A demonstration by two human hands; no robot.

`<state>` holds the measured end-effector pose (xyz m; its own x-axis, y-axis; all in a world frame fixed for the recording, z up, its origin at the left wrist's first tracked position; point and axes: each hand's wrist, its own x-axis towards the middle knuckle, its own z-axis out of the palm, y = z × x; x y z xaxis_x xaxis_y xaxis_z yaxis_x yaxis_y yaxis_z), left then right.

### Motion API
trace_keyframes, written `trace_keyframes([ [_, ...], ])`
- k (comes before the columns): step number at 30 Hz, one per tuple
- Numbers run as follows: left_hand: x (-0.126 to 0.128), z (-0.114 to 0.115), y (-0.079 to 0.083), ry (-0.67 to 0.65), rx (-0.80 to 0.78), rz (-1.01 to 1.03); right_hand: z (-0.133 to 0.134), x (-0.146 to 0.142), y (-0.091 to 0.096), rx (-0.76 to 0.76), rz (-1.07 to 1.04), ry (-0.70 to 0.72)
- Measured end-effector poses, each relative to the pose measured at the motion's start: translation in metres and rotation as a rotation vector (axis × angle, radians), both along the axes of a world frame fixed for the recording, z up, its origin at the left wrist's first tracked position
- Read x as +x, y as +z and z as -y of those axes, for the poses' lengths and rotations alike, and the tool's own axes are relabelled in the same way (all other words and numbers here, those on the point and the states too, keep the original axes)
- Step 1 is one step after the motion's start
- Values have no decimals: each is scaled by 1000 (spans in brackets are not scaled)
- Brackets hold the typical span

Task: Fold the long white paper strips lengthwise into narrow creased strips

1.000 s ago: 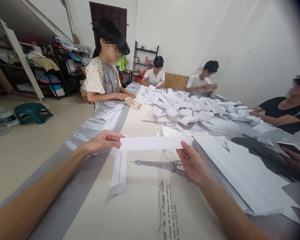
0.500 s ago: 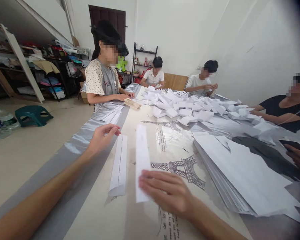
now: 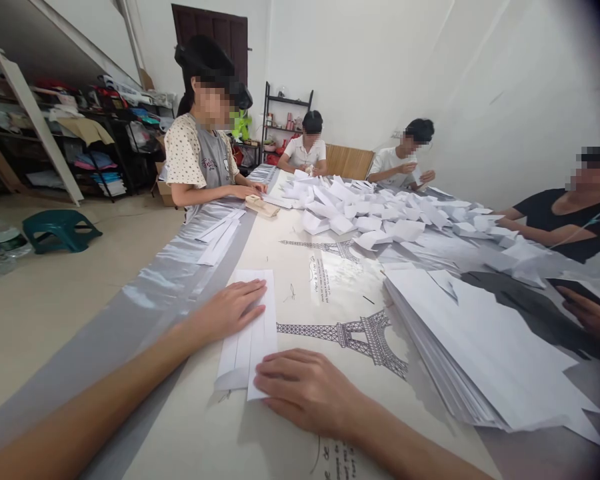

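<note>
Two white folded paper strips lie lengthwise before me on the printed table cover. The left strip (image 3: 233, 368) has a crease line along it and a flap at its near end. The right strip (image 3: 267, 339) overlaps its right side. My left hand (image 3: 233, 308) rests across the upper part of both strips, fingers stretched out flat. At the near end of the right strip, my right hand (image 3: 305, 387) has its fingers over the edge, gripping it; the thumb is mostly hidden.
A thick stack of white paper (image 3: 473, 347) lies to the right, with a big heap of folded papers (image 3: 370, 210) beyond. Loose strips (image 3: 219, 238) and a wooden block (image 3: 261, 206) lie farther left. Several people sit or stand around the table; a green stool (image 3: 61, 229) stands on the floor.
My right hand has brought its strip leftward against the other one. My left hand has come down and right, from above the table onto the strips, its fingers now flat.
</note>
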<state>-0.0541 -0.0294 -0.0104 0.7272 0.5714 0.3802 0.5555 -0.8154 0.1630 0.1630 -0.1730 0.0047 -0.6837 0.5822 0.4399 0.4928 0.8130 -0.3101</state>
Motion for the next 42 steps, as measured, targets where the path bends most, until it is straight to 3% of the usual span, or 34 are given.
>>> trace_keyframes([
  [8, -1, 2, -2, 11, -24, -50, -10, 2, -1, -292, -174, -17],
  [13, 0, 3, 2, -16, -20, -73, -11, -3, 1, -485, -301, -145],
  [16, 1, 3, 4, -7, -22, -80, -10, -6, 4, -554, -284, -148],
  [26, 0, 3, 4, -16, -42, -54, -20, -18, 12, -564, -141, -168],
  [36, 0, 2, 3, -27, -33, -69, -10, -22, 1, -412, -91, -220],
  [42, -1, 3, 2, -25, -54, -62, -9, -24, -3, -395, -96, -253],
])
